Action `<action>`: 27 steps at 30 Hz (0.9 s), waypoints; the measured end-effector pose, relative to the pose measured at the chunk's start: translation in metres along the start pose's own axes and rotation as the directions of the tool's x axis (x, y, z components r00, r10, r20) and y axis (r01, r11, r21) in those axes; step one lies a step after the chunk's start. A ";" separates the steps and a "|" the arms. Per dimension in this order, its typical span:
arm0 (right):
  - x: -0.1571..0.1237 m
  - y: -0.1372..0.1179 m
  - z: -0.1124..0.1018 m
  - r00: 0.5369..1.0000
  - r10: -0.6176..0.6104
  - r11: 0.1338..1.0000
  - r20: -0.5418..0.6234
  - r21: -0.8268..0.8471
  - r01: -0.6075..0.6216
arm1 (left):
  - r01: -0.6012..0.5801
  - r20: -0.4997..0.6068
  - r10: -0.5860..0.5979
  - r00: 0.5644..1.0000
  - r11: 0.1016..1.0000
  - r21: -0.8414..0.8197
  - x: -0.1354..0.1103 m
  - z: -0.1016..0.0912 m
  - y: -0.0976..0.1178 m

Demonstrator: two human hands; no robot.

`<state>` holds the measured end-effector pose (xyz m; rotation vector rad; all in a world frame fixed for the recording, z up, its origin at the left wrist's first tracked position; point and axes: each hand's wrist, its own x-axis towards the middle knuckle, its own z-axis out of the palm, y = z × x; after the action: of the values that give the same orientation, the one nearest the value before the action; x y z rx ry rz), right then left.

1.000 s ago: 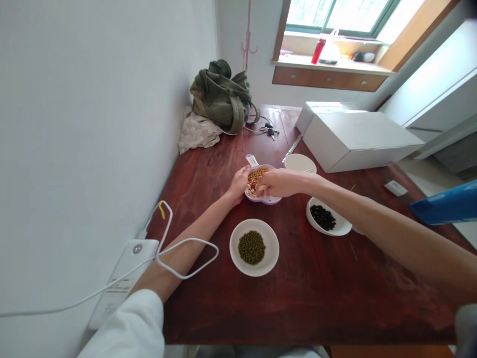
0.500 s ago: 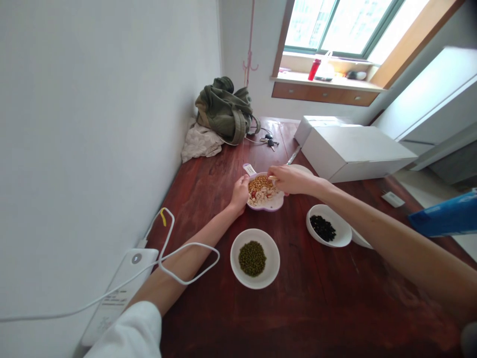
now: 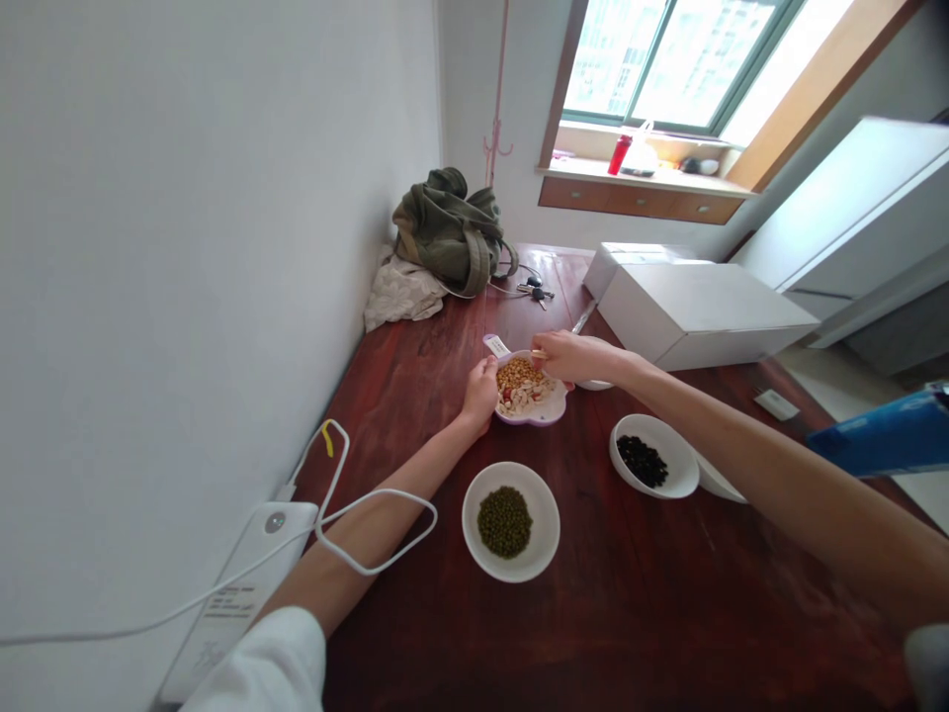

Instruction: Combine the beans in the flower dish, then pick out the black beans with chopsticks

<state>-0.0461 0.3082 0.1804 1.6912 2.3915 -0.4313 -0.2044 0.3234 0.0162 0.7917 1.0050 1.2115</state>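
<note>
The left hand [image 3: 480, 388] is holding the left rim of the purple bowl [image 3: 545, 414], with its fingers curled against the wall. This bowl, which has mixed beans inside, is standing in the middle of the red-brown worktop [image 3: 638, 593]. The right hand [image 3: 572, 357] is hovering over the bowl's far rim and pinching a small pale bean [image 3: 538, 353] between the fingertips. Nearer to the person, a green-bean bowl [image 3: 547, 514] and a black-bean bowl [image 3: 686, 477] are standing apart.

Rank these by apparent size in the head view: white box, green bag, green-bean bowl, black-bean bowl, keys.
1. white box
2. green bag
3. green-bean bowl and black-bean bowl: near alike; the first is nearer the camera, so unranked
4. keys
</note>
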 end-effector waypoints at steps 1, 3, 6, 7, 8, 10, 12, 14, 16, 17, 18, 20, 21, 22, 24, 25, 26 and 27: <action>0.001 -0.001 0.000 1.000 0.006 1.000 0.006 0.011 -0.006 | 0.003 0.001 -0.003 1.000 1.000 0.001 0.000 0.000 0.000; -0.001 -0.002 -0.003 1.000 0.017 0.999 -0.006 0.036 -0.017 | 0.009 0.002 -0.009 1.000 1.000 0.006 0.001 0.000 0.001; -0.019 -0.001 -0.012 0.996 0.003 0.999 -0.093 0.048 0.001 | 0.016 0.006 -0.016 1.000 1.000 0.020 0.001 -0.001 0.001; -0.031 0.000 -0.015 0.992 -0.006 0.999 -0.129 0.046 0.012 | 0.017 0.010 -0.018 1.000 1.000 0.025 0.001 -0.001 0.001; -0.044 0.002 -0.018 0.986 -0.015 0.999 -0.168 0.046 0.023 | 0.019 0.015 -0.019 1.000 0.999 0.029 0.001 -0.001 0.001; -0.077 0.006 -0.019 0.980 -0.038 0.997 -0.197 0.059 0.050 | 0.021 0.022 -0.022 1.000 0.999 0.033 0.001 -0.001 0.001; -0.114 0.011 -0.011 0.972 -0.045 0.990 -0.230 0.120 0.074 | 0.020 0.022 -0.020 1.000 0.999 0.035 0.001 -0.001 0.001; -0.149 0.018 0.010 0.963 -0.010 0.980 -0.269 0.186 0.063 | 0.013 0.015 -0.014 1.000 0.999 0.037 0.000 -0.001 0.001; -0.180 0.025 0.042 0.942 0.057 0.978 -0.331 0.208 0.014 | 0.004 0.013 -0.004 1.000 0.999 0.039 -0.001 -0.002 0.001; -0.193 0.029 0.060 0.940 0.071 0.981 -0.334 0.196 -0.004 | 0.000 0.014 0.000 1.000 0.999 0.039 -0.001 -0.002 0.001; -0.204 0.031 0.079 0.932 0.101 0.982 -0.347 0.184 -0.038 | -0.003 0.015 0.003 1.000 0.999 0.037 -0.002 -0.002 0.000; -0.222 0.034 0.114 0.921 0.159 0.977 -0.355 0.189 -0.096 | -0.005 0.018 0.004 1.000 1.000 0.028 -0.003 -0.003 0.000; -0.228 0.035 0.129 0.905 0.199 0.973 -0.375 0.182 -0.139 | -0.002 0.020 0.002 1.000 1.000 0.019 -0.003 -0.003 0.000; -0.232 0.036 0.141 0.890 0.223 0.972 -0.399 0.161 -0.172 | 0.003 0.022 -0.003 1.000 1.000 0.009 -0.003 -0.003 -0.001; -0.236 0.036 0.160 0.865 0.249 0.968 -0.436 0.121 -0.218 | 0.020 0.033 -0.019 0.999 1.000 -0.015 -0.002 -0.003 -0.001; -0.235 0.037 0.167 0.849 0.250 0.968 -0.465 0.098 -0.232 | 0.031 0.042 -0.030 0.999 0.999 -0.028 -0.002 -0.003 0.000; -0.233 0.037 0.173 0.829 0.248 0.967 -0.501 0.073 -0.245 | 0.043 0.053 -0.041 0.998 0.998 -0.041 -0.002 -0.004 0.000; -0.231 0.038 0.179 0.808 0.243 0.965 -0.537 0.048 -0.258 | 0.053 0.065 -0.050 0.997 0.997 -0.054 -0.002 -0.004 0.001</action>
<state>0.0644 0.0544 0.0790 2.3264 2.4309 0.1506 -0.2083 0.3219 0.0162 0.7521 0.9311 1.1584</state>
